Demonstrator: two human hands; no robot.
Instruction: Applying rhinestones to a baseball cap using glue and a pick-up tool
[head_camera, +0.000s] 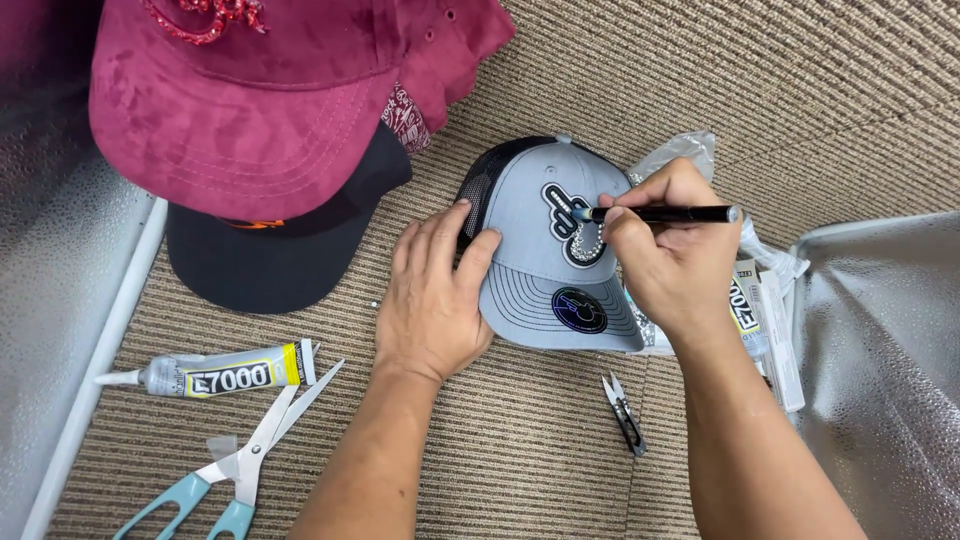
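A grey cap (535, 255) with a black mesh back lies on ribbed tan carpet, brim toward me. A black-and-white emblem with small stones (572, 222) sits on its front, and a round dark sticker (579, 309) is on the brim. My left hand (432, 295) rests flat against the cap's left side, thumb on the crown. My right hand (668, 250) grips a slim black pen-like tool (665, 214), its tip touching the emblem.
A maroon cap (270, 100) lies over a black cap (270, 250) at upper left. A glue tube (225, 372) and light blue scissors (235, 470) lie at lower left. Small thread snips (624, 410) lie below the brim. Another glue tube (748, 318), plastic packaging (680, 152) and shiny foil (885, 340) sit right.
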